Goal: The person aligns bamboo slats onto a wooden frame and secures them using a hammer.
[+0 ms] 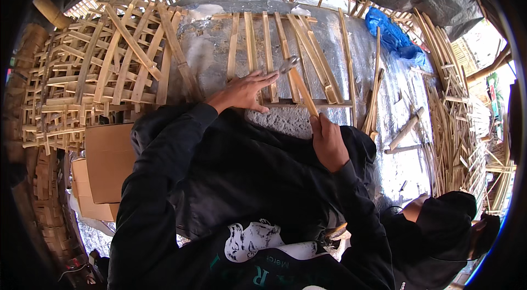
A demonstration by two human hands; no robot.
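In front of me lies a frame of bamboo slats (266, 51), with upright strips across a lower crosspiece (329, 104) and an upper one. My left hand (241, 91) rests flat over the lower ends of the left slats, its fingers stretched out and thumb apart. My right hand (329, 142) is wrapped round the wooden handle of a hammer (303, 91). The metal hammer head (289, 64) is over the middle slats, just beyond my left fingertips. Whether a nail is under it, I cannot tell. A rough grey block (280, 121) sits below the lower crosspiece, near my lap.
Finished-looking slatted bamboo panels (90, 65) are piled at the left, above cardboard boxes (110, 164). Loose strips (373, 100) and a bamboo stick (406, 128) lie to the right. Farther off are a blue plastic sheet (392, 37) and bundled bamboo (447, 136). Another person (433, 229) sits at lower right.
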